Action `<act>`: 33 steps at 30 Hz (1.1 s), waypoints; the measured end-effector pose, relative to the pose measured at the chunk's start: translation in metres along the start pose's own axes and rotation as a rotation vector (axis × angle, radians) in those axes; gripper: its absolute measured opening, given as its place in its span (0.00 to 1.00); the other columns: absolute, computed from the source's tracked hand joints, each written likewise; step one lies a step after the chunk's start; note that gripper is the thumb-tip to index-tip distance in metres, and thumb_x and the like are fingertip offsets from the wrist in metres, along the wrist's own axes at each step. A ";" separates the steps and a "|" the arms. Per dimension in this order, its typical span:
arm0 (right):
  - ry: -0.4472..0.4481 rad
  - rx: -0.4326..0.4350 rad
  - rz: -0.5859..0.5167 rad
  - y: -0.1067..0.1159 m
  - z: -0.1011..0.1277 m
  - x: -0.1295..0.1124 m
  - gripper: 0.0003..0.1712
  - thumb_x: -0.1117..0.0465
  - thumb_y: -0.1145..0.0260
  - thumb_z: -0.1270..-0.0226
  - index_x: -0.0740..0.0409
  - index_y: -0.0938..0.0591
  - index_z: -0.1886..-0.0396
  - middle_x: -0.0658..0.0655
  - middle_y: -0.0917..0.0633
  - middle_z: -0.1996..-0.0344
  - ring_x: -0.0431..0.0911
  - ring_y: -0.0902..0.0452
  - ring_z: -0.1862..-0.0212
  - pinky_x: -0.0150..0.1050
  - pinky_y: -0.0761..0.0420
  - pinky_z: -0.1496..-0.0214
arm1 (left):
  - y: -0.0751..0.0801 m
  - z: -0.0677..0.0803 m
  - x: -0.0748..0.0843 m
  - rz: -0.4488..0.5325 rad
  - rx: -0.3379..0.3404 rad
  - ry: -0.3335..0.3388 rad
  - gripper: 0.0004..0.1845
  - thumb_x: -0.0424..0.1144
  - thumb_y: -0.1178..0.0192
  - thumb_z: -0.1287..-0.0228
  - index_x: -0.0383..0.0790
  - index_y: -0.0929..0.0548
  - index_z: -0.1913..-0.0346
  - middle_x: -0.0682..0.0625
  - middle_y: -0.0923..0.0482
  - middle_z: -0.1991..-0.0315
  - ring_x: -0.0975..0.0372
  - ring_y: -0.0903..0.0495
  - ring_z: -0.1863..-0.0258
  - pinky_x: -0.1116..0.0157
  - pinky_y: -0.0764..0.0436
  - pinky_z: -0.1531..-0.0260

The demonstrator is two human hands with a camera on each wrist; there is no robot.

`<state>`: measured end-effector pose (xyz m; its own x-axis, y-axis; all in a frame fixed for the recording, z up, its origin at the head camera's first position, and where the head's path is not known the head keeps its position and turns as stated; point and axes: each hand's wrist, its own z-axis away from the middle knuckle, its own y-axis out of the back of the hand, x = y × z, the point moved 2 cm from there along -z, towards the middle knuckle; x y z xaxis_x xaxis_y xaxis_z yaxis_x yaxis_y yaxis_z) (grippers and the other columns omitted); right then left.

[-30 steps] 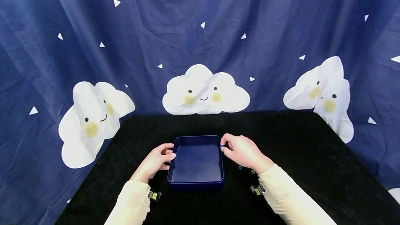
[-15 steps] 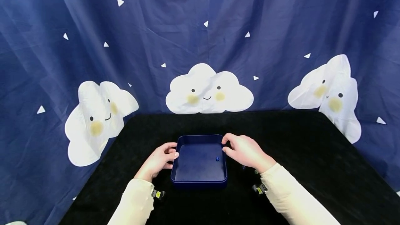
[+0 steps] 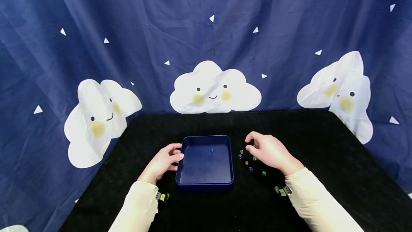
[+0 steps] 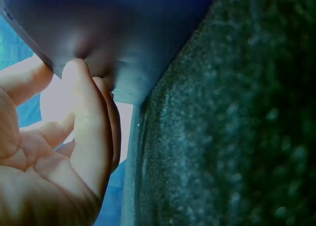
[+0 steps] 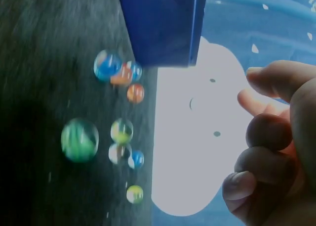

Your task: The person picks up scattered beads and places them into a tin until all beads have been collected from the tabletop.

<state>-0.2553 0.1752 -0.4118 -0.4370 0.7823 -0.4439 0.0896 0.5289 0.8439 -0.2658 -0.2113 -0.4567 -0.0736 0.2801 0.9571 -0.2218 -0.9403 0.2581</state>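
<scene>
My left hand (image 3: 162, 162) holds the left wall of a square dark-blue box (image 3: 206, 170). Its thumb lies over the rim, and in the left wrist view the fingertips (image 4: 76, 70) press the outer wall. Inside, toward the back, sits one small blue marble (image 3: 212, 150). To the right of the box my right hand (image 3: 273, 151) hovers with thumb and forefinger apart, nothing between them. Several glass marbles lie beneath and beside it, among them a large green one (image 5: 80, 140), an orange one (image 5: 136, 93) and a blue one (image 5: 107, 65).
A black cloth (image 3: 206, 210) covers the table. Behind it hangs a blue curtain (image 3: 154, 28) printed with white clouds (image 3: 215, 78) and triangles. Each wrist carries a small black camera, such as the right one (image 3: 282, 191).
The right hand has let go of a blue marble, which dropped into the box and rolled toward its back. That hand then moved right, over the loose marbles. The left hand keeps its hold.
</scene>
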 end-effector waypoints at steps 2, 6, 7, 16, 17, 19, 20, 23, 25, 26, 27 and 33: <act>-0.011 0.006 0.004 0.003 0.002 0.007 0.11 0.53 0.30 0.35 0.45 0.18 0.55 0.41 0.28 0.82 0.38 0.33 0.81 0.39 0.30 0.74 | 0.000 -0.001 0.000 -0.006 -0.001 0.000 0.28 0.34 0.37 0.30 0.32 0.30 0.30 0.40 0.23 0.49 0.52 0.18 0.59 0.60 0.16 0.68; -0.040 0.022 0.015 0.008 0.005 0.023 0.10 0.55 0.30 0.34 0.45 0.18 0.55 0.42 0.27 0.81 0.39 0.32 0.80 0.39 0.30 0.73 | -0.001 -0.004 -0.001 -0.012 0.001 0.007 0.28 0.35 0.36 0.31 0.34 0.29 0.31 0.40 0.22 0.49 0.54 0.18 0.59 0.60 0.16 0.67; -0.048 0.027 0.017 0.010 0.006 0.027 0.10 0.55 0.31 0.34 0.46 0.18 0.55 0.42 0.27 0.81 0.39 0.32 0.79 0.40 0.30 0.72 | -0.001 -0.005 -0.001 -0.013 0.000 0.006 0.27 0.35 0.36 0.31 0.34 0.29 0.31 0.40 0.22 0.49 0.54 0.18 0.60 0.60 0.16 0.67; -0.122 0.016 0.001 0.017 0.009 0.055 0.12 0.56 0.31 0.33 0.52 0.17 0.52 0.45 0.26 0.81 0.42 0.31 0.79 0.41 0.30 0.72 | -0.002 -0.007 -0.002 -0.005 0.015 0.021 0.26 0.33 0.36 0.31 0.36 0.27 0.32 0.41 0.22 0.50 0.54 0.18 0.60 0.59 0.15 0.66; -0.128 0.008 -0.006 0.017 0.010 0.057 0.12 0.56 0.31 0.33 0.52 0.17 0.52 0.45 0.25 0.81 0.42 0.31 0.78 0.41 0.30 0.72 | -0.001 -0.008 -0.002 -0.005 0.015 0.020 0.26 0.33 0.37 0.31 0.36 0.27 0.32 0.41 0.22 0.50 0.54 0.18 0.60 0.59 0.15 0.66; -0.135 -0.006 -0.020 0.016 0.010 0.062 0.13 0.57 0.31 0.33 0.53 0.17 0.51 0.46 0.25 0.80 0.42 0.30 0.78 0.41 0.30 0.72 | 0.000 -0.008 -0.003 -0.003 0.017 0.021 0.26 0.33 0.37 0.31 0.37 0.27 0.32 0.41 0.22 0.50 0.54 0.18 0.60 0.59 0.15 0.67; -0.137 -0.011 -0.027 0.015 0.010 0.064 0.13 0.57 0.31 0.33 0.54 0.17 0.50 0.46 0.24 0.80 0.42 0.30 0.78 0.41 0.30 0.71 | 0.000 -0.008 -0.003 -0.003 0.017 0.021 0.26 0.33 0.37 0.30 0.37 0.27 0.32 0.41 0.22 0.50 0.54 0.18 0.60 0.59 0.16 0.67; -0.141 -0.024 -0.046 0.012 0.009 0.069 0.14 0.58 0.31 0.33 0.55 0.17 0.49 0.46 0.24 0.80 0.43 0.30 0.77 0.41 0.30 0.71 | 0.000 -0.008 -0.004 -0.002 0.015 0.025 0.26 0.33 0.37 0.30 0.36 0.28 0.31 0.41 0.22 0.50 0.54 0.18 0.60 0.59 0.16 0.67; -0.138 -0.029 -0.060 0.010 0.007 0.072 0.14 0.58 0.31 0.33 0.55 0.17 0.50 0.47 0.24 0.79 0.43 0.30 0.77 0.41 0.30 0.71 | 0.001 -0.008 -0.004 -0.001 0.016 0.025 0.27 0.33 0.37 0.30 0.36 0.28 0.31 0.41 0.22 0.50 0.54 0.18 0.60 0.59 0.16 0.67; -0.138 -0.033 -0.065 0.008 0.007 0.073 0.14 0.58 0.31 0.34 0.55 0.17 0.50 0.47 0.24 0.79 0.43 0.30 0.77 0.41 0.30 0.71 | 0.001 -0.007 -0.004 0.001 0.016 0.025 0.27 0.33 0.37 0.30 0.36 0.28 0.31 0.41 0.22 0.50 0.54 0.18 0.60 0.59 0.16 0.67; -0.138 -0.039 -0.068 0.006 0.006 0.075 0.13 0.59 0.31 0.34 0.55 0.16 0.51 0.47 0.24 0.79 0.43 0.30 0.77 0.41 0.30 0.71 | 0.001 -0.007 -0.004 0.003 0.016 0.025 0.27 0.33 0.37 0.30 0.36 0.28 0.31 0.41 0.23 0.50 0.54 0.18 0.60 0.60 0.16 0.67; -0.136 -0.092 -0.073 -0.004 0.000 0.084 0.12 0.61 0.32 0.35 0.56 0.16 0.52 0.47 0.23 0.78 0.42 0.29 0.76 0.41 0.29 0.69 | 0.000 -0.006 -0.003 0.007 0.016 0.030 0.27 0.33 0.37 0.30 0.35 0.28 0.31 0.41 0.22 0.50 0.54 0.18 0.60 0.59 0.16 0.67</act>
<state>-0.2920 0.2385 -0.4528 -0.3139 0.7833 -0.5365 -0.0231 0.5586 0.8291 -0.2711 -0.2111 -0.4598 -0.1047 0.2792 0.9545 -0.2058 -0.9451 0.2539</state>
